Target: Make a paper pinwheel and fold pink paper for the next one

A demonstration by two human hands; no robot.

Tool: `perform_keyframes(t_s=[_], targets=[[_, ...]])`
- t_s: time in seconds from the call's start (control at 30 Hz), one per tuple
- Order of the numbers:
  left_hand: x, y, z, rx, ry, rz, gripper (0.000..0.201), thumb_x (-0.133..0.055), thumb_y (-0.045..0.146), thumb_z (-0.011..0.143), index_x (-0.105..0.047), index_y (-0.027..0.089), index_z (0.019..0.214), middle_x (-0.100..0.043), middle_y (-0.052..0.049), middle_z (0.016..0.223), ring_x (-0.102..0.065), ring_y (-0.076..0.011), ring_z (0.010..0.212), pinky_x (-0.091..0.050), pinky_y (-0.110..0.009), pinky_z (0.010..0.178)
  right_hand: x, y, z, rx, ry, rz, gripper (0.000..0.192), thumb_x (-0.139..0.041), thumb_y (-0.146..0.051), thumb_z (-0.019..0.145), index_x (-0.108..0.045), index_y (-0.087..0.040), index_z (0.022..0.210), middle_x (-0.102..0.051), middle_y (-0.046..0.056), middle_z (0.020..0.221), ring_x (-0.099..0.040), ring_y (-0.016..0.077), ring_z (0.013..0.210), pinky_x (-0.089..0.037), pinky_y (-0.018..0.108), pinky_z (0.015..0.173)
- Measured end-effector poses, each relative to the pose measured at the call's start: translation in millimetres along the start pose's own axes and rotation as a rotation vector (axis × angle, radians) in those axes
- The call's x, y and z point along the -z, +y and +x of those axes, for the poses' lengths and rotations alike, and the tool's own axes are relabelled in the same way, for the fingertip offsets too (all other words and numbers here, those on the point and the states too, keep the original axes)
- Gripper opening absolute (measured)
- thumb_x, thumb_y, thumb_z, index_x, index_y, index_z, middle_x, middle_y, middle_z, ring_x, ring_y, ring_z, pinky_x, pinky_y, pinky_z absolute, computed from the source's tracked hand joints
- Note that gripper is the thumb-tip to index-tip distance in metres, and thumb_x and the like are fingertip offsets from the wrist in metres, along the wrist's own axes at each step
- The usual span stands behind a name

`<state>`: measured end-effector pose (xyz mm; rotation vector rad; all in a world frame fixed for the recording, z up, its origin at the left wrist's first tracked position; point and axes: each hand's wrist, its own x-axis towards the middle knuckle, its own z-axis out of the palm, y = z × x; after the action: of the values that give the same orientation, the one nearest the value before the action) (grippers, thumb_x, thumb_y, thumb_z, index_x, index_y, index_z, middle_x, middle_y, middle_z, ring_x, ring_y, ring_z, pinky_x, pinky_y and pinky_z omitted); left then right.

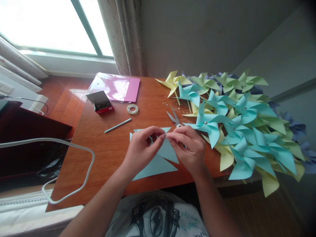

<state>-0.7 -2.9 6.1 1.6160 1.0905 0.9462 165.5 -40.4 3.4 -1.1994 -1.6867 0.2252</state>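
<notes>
Loads of pinwheels (pixel 235 129) sat done, right of frame. Blue paper (pixel 153 168), lower centre, was cut, unfolded. Left fingers (pixel 158 142) and right fingers (pixel 179 137) pinched tiny thing (pixel 166 134), couldn't tell what.

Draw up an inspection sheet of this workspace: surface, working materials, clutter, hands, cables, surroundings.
Surface: brown wooden table.
Working materials: cut blue paper; open scissors; blue stick; tape roll; red box, lid up; pinwheels massed at right.
Clutter: small bits near the scissors; pink sheets in glossy covering.
Hands: left hand and right hand, fingertips close together; anything pinched is too small to identify.
Cables: white cable looping over the table's left end.
Surroundings: window, curtain.
</notes>
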Motion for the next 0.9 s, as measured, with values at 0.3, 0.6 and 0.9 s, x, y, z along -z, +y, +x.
perform_keyframes(t_s=[0.3, 0.6, 0.9], targets=[[2.5, 0.5, -0.1, 0.129, -0.039, -0.234, 0.017, -0.071, 0.034, 0.087, -0.073, 0.018, 0.085, -0.067, -0.002, 0.077, -0.057, -0.0143, 0.071, -0.043, -0.024, 0.062, 0.0, 3.7, -2.6, 0.044, -0.024, -0.026, 0.026, -0.069, -0.006, 0.088, -0.075, -0.027, 0.102, -0.069, 0.005, 0.09, -0.063, 0.0206, 0.083, -0.056, 0.037, 0.073], [0.9, 2.6, 1.6, 0.191, -0.017, -0.37, 0.023, -0.078, 0.038, 0.081, -0.072, 0.016, 0.082, -0.067, -0.002, 0.078, -0.055, -0.0136, 0.072, -0.043, -0.023, 0.065, 1.7, -2.7, -3.0, -0.048, -0.008, 0.059, 0.021, -0.068, -0.009, 0.088, -0.076, -0.025, 0.099, -0.07, 0.005, 0.093, -0.066, 0.0211, 0.088, -0.056, 0.037, 0.08], [1.7, -3.1, 0.3, 0.11, -0.004, -0.227, 0.021, -0.072, 0.039, 0.087, -0.072, 0.018, 0.084, -0.065, -0.002, 0.076, -0.054, -0.0134, 0.068, -0.041, -0.025, 0.062, -0.2, -6.1, 3.5, -0.434, -0.087, 0.299, 0.005, -0.068, -0.023, 0.092, -0.073, -0.024, 0.093, -0.072, 0.002, 0.09, -0.067, 0.0179, 0.081, -0.054, 0.03, 0.067]])
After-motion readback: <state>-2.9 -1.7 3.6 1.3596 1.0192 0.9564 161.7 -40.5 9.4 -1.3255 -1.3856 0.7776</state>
